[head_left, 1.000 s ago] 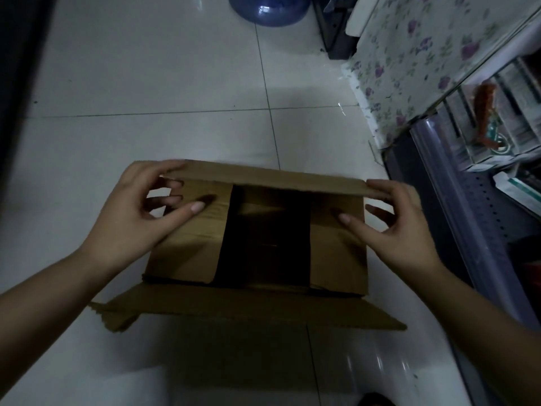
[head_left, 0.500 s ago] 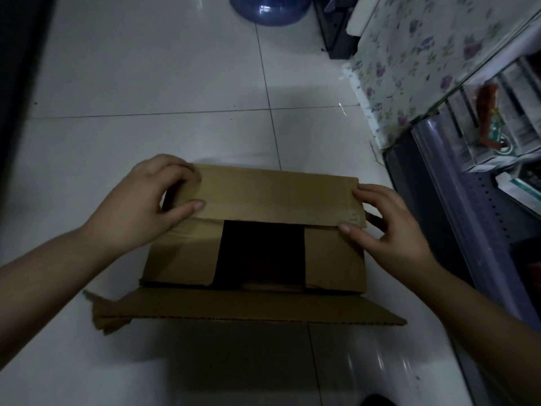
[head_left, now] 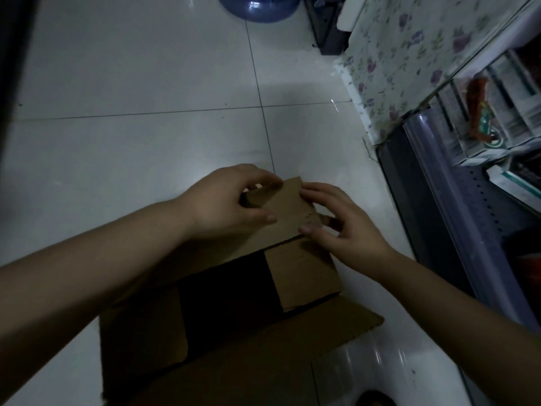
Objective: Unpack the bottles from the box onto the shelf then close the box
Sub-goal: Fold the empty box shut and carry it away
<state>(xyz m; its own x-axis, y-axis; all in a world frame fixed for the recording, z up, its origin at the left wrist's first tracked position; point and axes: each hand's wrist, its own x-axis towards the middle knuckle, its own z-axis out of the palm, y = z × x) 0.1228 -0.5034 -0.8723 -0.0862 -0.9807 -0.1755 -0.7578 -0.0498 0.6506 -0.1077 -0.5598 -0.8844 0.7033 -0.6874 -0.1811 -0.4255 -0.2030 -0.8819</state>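
Box (head_left: 292, 288) on floor (head_left: 146, 127) beside shelf (head_left: 439, 230), no bottles visible inside. Far flap (head_left: 288, 206) pinched by left hand (head_left: 231, 206) and right hand (head_left: 342, 227), folded partway down. Near flap (head_left: 292, 347) open; closing likely unfinished.

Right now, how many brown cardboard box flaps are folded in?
3: far flap pressed down by both hands, right side flap, left side flap. The near flap lies open.
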